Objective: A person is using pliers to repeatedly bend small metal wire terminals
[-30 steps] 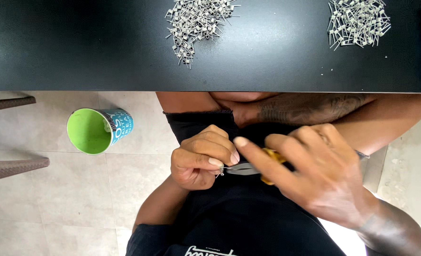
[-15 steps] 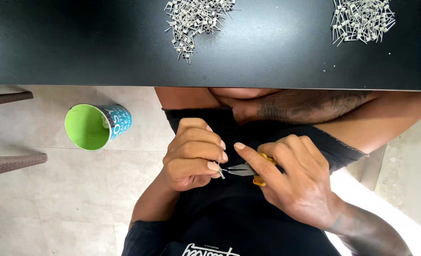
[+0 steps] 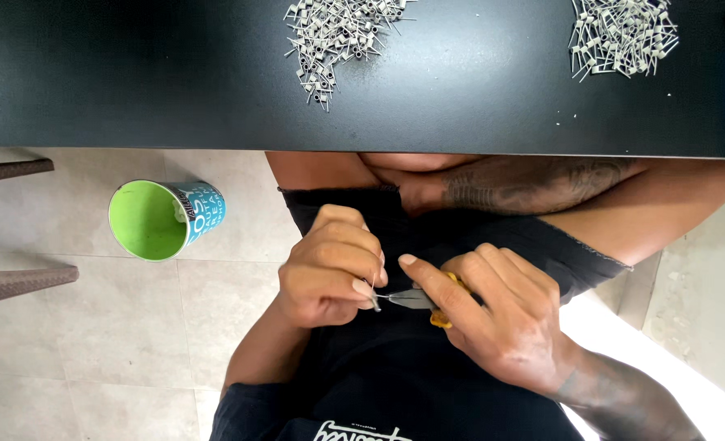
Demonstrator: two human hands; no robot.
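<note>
Down in the lap, over black cloth, the left hand [image 3: 330,273] curls shut, fingertips pinching a tiny grey metal-legged part [image 3: 374,300], too small to make out well. The right hand [image 3: 501,322] wraps closed around small yellow-handled steel cutters [image 3: 420,300], forefinger laid straight along them, tips meeting the part. Above, on the matte black tabletop [image 3: 134,73], lie two bristly heaps of similar grey parts [image 3: 334,33]. A glossy green-lined paper cup [image 3: 162,219] stands on pale floor tiles.
</note>
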